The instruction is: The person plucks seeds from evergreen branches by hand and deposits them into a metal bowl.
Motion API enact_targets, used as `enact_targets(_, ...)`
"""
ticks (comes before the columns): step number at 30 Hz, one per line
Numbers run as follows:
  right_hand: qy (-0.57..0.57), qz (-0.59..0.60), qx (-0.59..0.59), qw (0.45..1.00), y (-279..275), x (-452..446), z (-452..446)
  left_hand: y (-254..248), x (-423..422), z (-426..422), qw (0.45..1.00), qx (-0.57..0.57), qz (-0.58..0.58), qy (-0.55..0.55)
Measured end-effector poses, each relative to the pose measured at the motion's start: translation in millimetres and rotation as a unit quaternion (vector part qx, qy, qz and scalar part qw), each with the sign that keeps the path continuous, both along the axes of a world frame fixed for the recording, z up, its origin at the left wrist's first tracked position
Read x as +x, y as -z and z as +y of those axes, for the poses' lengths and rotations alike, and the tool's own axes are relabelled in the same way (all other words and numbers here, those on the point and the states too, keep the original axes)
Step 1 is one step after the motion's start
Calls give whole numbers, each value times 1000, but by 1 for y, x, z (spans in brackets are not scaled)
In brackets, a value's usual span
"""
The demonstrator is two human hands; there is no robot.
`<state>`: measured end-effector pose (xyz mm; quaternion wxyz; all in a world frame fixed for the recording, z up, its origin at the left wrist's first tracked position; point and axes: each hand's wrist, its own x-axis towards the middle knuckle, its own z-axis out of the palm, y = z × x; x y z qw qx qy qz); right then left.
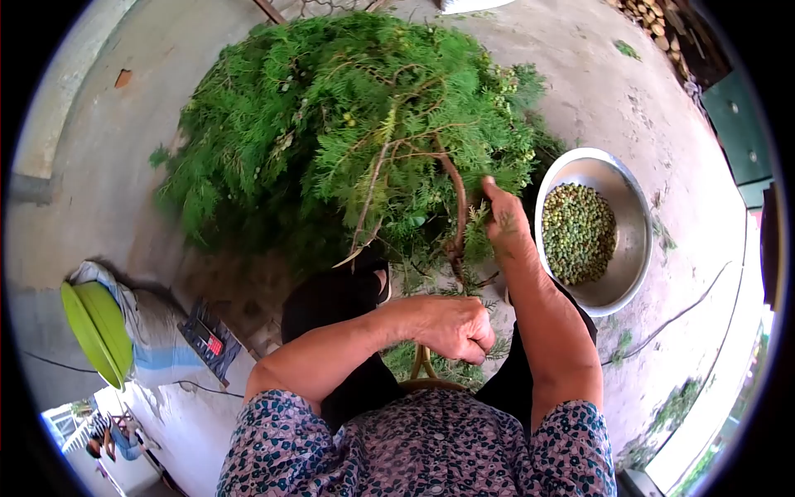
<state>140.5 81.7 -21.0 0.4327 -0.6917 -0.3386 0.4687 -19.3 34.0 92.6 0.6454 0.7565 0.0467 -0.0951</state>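
A large heap of green conifer branches (273, 141) with small pale green cones fills the space in front of my knees. My right hand (507, 217) is at the heap's right edge, one digit pointing up, its other fingers partly hidden against the foliage. Close by, a bare brown stem (457, 195) curves down toward my lap. My left hand (457, 329) is closed in a fist above my lap, knuckles up. Green sprigs show around it, but what lies inside the fist is hidden. Right of my right forearm stands a metal bowl (633, 248) partly filled with small green cones (577, 232).
At left are a lime-green basin (95, 331), a pale sack (161, 331) and a dark calculator-like object with a red patch (211, 340). Stacked firewood (650, 21) and a green cabinet (737, 128) stand at upper right. Another person (103, 435) appears far lower left.
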Motion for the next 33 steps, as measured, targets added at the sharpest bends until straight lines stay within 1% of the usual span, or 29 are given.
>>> enact_targets(1,-149,-324,109,928,4,6,-7,-1,1,1,999,16,30,4)
enact_targets(2,-51,-229,54,971,8,4,-5,-2,1,2,999,26,19,-7)
enact_targets(3,13,-64,-5,998,-1,2,1,1,3,0,999,28,19,-11)
enact_targets(4,129,125,-51,982,-10,-1,6,6,5,-2,999,32,36,-14)
enact_targets(5,259,260,-88,926,-20,-3,12,11,8,-3,998,38,53,-16)
enact_targets(7,239,266,-49,932,-22,-2,11,17,9,-1,998,40,53,-2)
enact_targets(9,225,280,-36,932,-19,2,12,17,8,5,997,-37,62,-37)
enact_targets(10,216,299,-21,929,-16,0,12,8,6,16,996,-29,73,-50)
enact_targets(11,212,314,-5,925,-15,0,9,-4,1,27,986,-30,117,-116)
enact_targets(12,204,334,31,920,-18,-2,5,10,-2,37,978,3,67,-197)
enact_targets(13,230,357,9,905,-35,-10,2,-2,-2,49,945,-34,108,-308)
enact_targets(14,223,353,15,908,-45,-15,0,5,-5,61,913,-67,67,-396)
enact_targets(15,214,352,20,911,-50,-18,-2,7,-6,72,876,-62,37,-478)
enact_targets(16,187,357,18,915,-55,-20,-4,14,-8,80,835,-92,-8,-543)
enact_targets(17,175,322,18,930,-63,-24,-8,18,-11,87,821,-100,-60,-558)
enact_targets(19,175,370,94,908,-65,-35,-11,26,-5,93,777,-124,-115,-606)
enact_targets(20,165,396,76,900,-67,-34,-13,30,-4,96,770,-139,-126,-609)
enact_targets(21,134,307,111,936,-58,-36,-14,34,-2,99,772,-140,-126,-608)
enact_targets(23,104,292,189,932,-44,-38,-15,38,2,104,791,-66,-100,-601)
enact_targets(24,47,156,191,968,-59,-42,-20,29,6,101,783,-97,-83,-609)
enact_targets(25,61,256,229,937,-56,-43,-21,24,8,101,784,-96,-82,-608)
enact_targets(27,-27,68,225,971,-62,-44,-24,20,11,100,765,-255,-96,-584)
enact_targets(28,-32,-57,249,966,-57,-48,-22,19,11,99,765,-255,-95,-584)
enact_targets(29,-56,-113,222,967,-59,-46,-27,19,10,99,754,-269,-97,-591)
enact_targets(31,-85,-183,252,946,-61,-47,-28,17,10,100,731,-296,-104,-605)
enact_targets(32,-85,-183,253,946,-65,-47,-28,14,10,98,727,-290,-135,-608)
enact_targets(33,-96,-195,267,939,-70,-45,-28,13,11,98,727,-289,-135,-608)
